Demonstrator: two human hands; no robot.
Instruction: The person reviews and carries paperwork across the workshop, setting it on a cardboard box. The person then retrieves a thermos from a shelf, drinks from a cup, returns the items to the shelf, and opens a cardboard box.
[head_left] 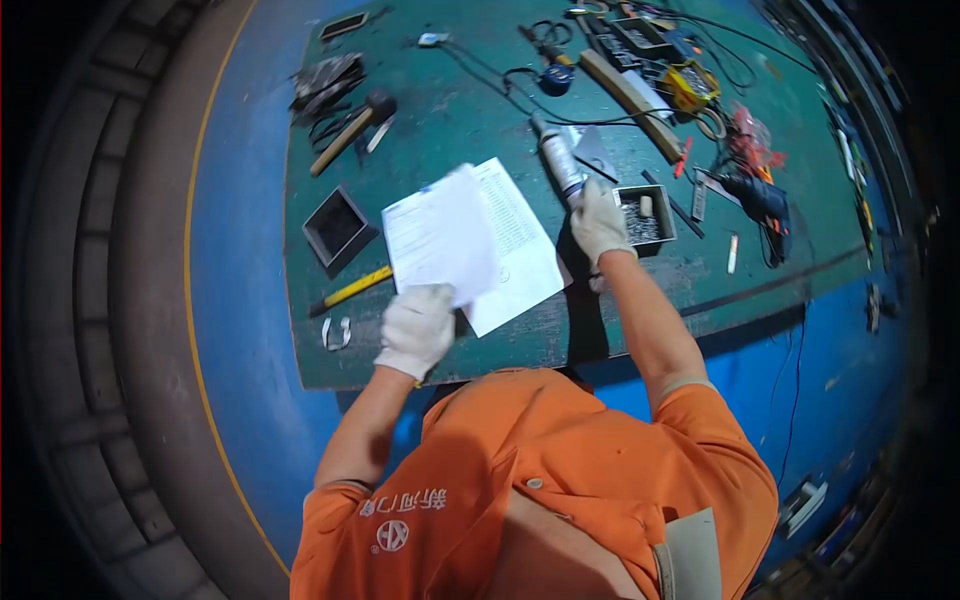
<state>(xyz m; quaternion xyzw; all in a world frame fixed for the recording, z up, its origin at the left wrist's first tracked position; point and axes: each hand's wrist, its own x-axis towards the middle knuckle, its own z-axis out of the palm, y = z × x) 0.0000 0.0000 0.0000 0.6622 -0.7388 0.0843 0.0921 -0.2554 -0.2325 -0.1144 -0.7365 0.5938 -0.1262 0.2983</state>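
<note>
My left hand (pixel 417 328), in a white glove, is closed on the near edge of a white printed sheet (pixel 435 235). That sheet is lifted at a slant and partly covers another printed sheet (pixel 525 250) lying on the green table. My right hand (pixel 600 222), also gloved, is at the near end of a white can (pixel 560 158) with a dark tip, its fingers closed around that end. Right beside this hand stands a small open box (pixel 662 228) holding many small metal pieces and a pale block.
A dark open box (pixel 338 228), a yellow-handled tool (pixel 358 284) and a hammer (pixel 345 138) lie left on the green table (pixel 520 345). A wooden bar (pixel 630 105), a power drill (pixel 755 198), a yellow container (pixel 690 88) and cables are at the right and back.
</note>
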